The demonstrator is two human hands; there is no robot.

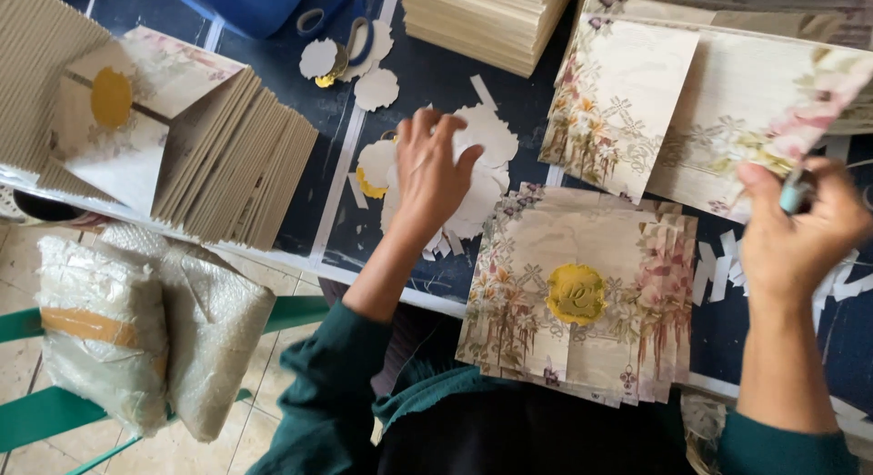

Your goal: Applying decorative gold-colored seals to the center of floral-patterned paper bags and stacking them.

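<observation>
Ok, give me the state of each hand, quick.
Left hand: fingers bent, reaching into the white scalloped paper cutouts; grip cannot be told.
Right hand: closed on a small light-blue object.

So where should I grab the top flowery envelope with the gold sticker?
Probably by the near edge of the top envelope, coming from your side. That edge hangs off the table with nothing under it, so fingers can slip beneath; the gold seal stays untouched.

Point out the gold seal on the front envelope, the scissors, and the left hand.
gold seal (pixel 576 294), head view, centre of the disc.
scissors (pixel 350 34), head view, blue handle loop.
left hand (pixel 431 170), head view, back of the hand.
</observation>
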